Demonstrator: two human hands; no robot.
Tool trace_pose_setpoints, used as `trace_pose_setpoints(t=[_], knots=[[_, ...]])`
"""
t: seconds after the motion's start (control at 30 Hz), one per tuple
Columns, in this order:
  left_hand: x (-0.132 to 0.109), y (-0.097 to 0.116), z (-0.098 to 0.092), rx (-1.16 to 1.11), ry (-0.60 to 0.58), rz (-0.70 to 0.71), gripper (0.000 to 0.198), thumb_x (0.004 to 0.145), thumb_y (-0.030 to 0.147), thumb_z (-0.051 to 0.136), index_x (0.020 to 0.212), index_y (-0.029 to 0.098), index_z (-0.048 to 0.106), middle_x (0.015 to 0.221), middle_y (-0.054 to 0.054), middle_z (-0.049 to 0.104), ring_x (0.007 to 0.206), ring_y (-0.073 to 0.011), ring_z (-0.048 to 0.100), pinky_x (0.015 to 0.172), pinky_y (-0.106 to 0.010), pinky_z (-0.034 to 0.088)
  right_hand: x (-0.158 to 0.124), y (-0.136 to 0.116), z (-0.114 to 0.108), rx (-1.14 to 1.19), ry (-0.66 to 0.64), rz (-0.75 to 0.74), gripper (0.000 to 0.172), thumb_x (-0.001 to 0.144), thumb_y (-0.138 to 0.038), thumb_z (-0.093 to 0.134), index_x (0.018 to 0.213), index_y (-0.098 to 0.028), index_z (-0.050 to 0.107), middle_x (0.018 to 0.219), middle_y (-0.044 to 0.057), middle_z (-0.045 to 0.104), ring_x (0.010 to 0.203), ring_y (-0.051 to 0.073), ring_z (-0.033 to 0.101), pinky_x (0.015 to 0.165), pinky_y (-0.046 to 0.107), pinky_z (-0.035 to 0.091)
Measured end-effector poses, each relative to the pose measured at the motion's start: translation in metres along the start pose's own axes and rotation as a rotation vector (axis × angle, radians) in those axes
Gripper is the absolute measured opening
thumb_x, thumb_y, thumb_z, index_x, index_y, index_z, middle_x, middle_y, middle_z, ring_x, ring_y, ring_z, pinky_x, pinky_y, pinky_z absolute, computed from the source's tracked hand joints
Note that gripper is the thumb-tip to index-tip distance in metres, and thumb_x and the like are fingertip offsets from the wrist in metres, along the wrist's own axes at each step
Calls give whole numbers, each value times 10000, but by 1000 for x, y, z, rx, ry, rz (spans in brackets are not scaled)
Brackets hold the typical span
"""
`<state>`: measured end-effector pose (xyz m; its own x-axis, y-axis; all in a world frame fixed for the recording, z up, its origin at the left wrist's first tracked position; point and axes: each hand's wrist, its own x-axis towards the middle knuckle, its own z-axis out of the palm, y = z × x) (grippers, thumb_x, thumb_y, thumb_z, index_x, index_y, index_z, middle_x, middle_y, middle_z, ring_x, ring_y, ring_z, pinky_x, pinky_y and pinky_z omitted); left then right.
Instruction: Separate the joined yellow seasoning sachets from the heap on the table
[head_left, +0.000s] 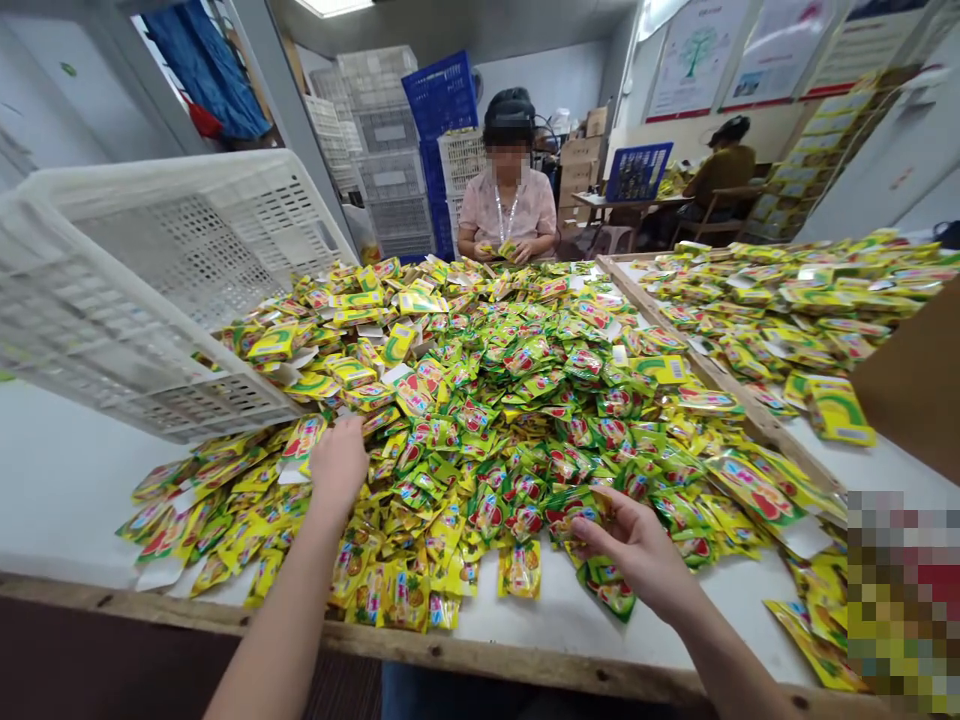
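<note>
A big heap of small yellow-green sachets [495, 400] covers the white table [60, 490] in front of me. My left hand [339, 465] reaches into the near left part of the heap, fingers curled down among the sachets; what they hold is hidden. My right hand [630, 545] lies at the near right edge of the heap, its fingers pinched on a small bundle of sachets [581, 515]. A few single sachets [521, 570] lie loose near the table's front edge between my hands.
A white plastic crate [150, 280] lies tipped on its side at the left, mouth to the heap. A wooden strip [720, 390] divides off a second heap [795, 300] at right. A person [508, 200] sits opposite handling sachets; another sits farther back. Stacked crates [390, 150] stand behind.
</note>
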<state>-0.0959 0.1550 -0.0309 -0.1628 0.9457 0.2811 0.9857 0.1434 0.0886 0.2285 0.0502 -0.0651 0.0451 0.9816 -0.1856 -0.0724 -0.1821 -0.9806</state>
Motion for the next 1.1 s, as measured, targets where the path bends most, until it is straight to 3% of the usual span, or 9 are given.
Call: trace_pose_setpoints(t=[0.1, 0.27, 0.33, 0.43, 0.53, 0.63, 0.73, 0.97, 1.1], knots=[[-16, 18, -13, -97, 116, 137, 357, 796, 41, 395, 1061, 128, 619, 1038, -148, 684, 971, -298, 630, 861, -435, 477, -2, -9, -2, 91, -37, -1, 470, 557, -477, 819, 866, -173, 639, 636, -12, 642, 516, 129, 610, 488, 243, 542], [-57, 80, -29, -570, 247, 916, 324, 838, 39, 398, 926, 243, 634, 1033, -4, 712, 1223, -208, 502, 1029, -409, 377, -6, -24, -5, 305, -322, 40, 440, 606, -393, 824, 961, -190, 663, 720, 3, 668, 520, 88, 586, 442, 176, 490], [-69, 104, -28, -695, 218, 1047, 312, 850, 38, 408, 902, 254, 628, 1068, 14, 704, 1285, -182, 440, 1079, -405, 316, -8, -24, -5, 322, -428, 55, 419, 611, -373, 825, 955, -190, 670, 738, 3, 668, 514, 88, 592, 431, 172, 486], [-82, 129, -20, -901, 144, 821, 283, 875, 90, 412, 1009, 243, 609, 1264, -39, 600, 1326, -207, 387, 1094, -437, 295, -12, -19, -1, 278, -355, -9, 370, 645, -368, 805, 939, -188, 670, 739, 13, 672, 556, 111, 619, 459, 189, 511], [-94, 145, -11, -1213, -161, 418, 317, 942, 251, 369, 1239, 230, 478, 1316, -96, 537, 1237, -227, 486, 1013, -422, 402, -17, -12, 4, 152, -117, -156, 322, 713, -377, 747, 970, -199, 671, 946, 71, 679, 714, 155, 647, 546, 229, 554], [-106, 153, 0, -1391, -549, 356, 406, 934, 445, 393, 1255, 199, 431, 1248, -107, 572, 1163, -226, 532, 991, -378, 419, -25, -8, 10, -75, -30, -272, 223, 773, -340, 673, 947, -202, 686, 1147, 111, 597, 861, 199, 627, 568, 241, 565], [-113, 156, 11, -1427, -726, 318, 552, 829, 549, 545, 1216, 187, 391, 1128, -87, 612, 1053, -219, 572, 933, -355, 441, -34, -10, 10, -272, -164, -245, 188, 810, -255, 608, 971, -202, 691, 1153, 118, 580, 846, 192, 618, 538, 229, 558], [-114, 159, 20, -1688, -849, 209, 691, 649, 607, 686, 1088, 198, 342, 983, -57, 618, 909, -203, 615, 797, -322, 477, -46, -30, -13, -294, -421, -137, 131, 806, -213, 625, 909, -219, 705, 1144, 91, 615, 786, 177, 664, 575, 241, 556], [-114, 157, 16, -1323, -577, 194, 569, 646, 453, 703, 1011, 227, 330, 883, -27, 622, 751, -196, 639, 669, -312, 486, -38, -37, -24, -179, -123, -291, 167, 804, -293, 656, 958, -231, 668, 1040, 98, 667, 856, 220, 668, 604, 274, 569]])
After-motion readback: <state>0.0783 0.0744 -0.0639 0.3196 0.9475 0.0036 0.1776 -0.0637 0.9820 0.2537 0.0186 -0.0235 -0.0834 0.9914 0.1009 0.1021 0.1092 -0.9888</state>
